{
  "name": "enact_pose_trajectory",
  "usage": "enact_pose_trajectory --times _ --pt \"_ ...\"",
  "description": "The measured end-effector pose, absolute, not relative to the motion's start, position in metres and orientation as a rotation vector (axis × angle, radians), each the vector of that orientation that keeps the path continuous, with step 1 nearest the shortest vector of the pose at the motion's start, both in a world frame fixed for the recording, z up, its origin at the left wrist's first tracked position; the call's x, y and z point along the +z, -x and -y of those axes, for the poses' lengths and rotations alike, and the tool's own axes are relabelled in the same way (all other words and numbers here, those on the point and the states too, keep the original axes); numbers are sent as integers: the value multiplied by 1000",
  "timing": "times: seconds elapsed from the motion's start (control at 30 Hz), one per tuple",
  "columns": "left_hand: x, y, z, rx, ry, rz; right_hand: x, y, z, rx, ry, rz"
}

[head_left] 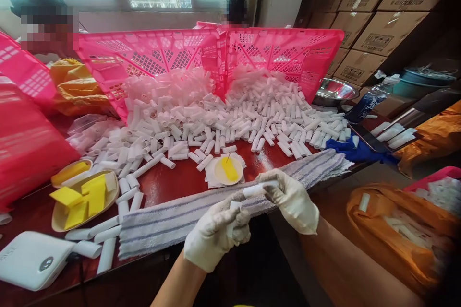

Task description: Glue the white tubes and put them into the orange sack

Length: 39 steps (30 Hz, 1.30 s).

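Note:
Both my hands wear off-white gloves and are close together above the front edge of the table. Fingers of my right hand (290,199) pinch a short white tube (254,190) that points toward my other hand. My left hand (219,232) is curled around another white tube (236,205), with its fingertips near the first one. Just beyond them, a small round dish (218,172) with a yellow sponge (230,168) and a thin upright pin rests on white paper. A striped grey towel (162,225) lies along the table edge under my hands.
Pink baskets (288,41) lie tipped, spilling a heap of white tubes (216,120) over the red table. At left are a tray of yellow sponges (77,201) and a white device (36,259). A bottle (370,98) stands right; an orange bag (389,240) sits below. Two people are beyond.

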<state>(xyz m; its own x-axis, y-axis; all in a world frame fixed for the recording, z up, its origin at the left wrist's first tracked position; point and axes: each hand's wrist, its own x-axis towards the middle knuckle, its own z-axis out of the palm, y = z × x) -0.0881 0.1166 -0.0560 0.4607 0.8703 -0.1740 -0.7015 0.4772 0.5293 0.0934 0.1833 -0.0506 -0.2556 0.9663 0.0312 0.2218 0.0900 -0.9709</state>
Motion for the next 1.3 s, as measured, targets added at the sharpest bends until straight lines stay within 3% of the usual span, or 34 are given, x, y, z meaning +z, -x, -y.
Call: enact_pose_trajectory --times 0.13,0.27,0.63,0.83,0.97,1.13,1.3 --pt "-68 76 -116 1029 -813 -866 -46 -82 -187 1586 1330 1341" --pt "-80 66 -115 1149 -811 -1116 -48 -78 -181 1810 1282 1123" --pt "-51 63 -119 1045 -837 -1368 -58 -100 -160 1197 1325 1765" --pt "-60 69 -113 1115 -1115 -1611 -51 -88 -151 1569 1372 2039" --pt "-50 83 -105 918 -1217 -1578 -47 -94 -147 1494 1336 2096" --pt "-42 80 -87 1082 -1029 -1530 -42 -91 -129 1655 1180 1763" --pt "-61 48 -69 1341 -858 -1313 -57 -63 -98 1540 1040 1354"
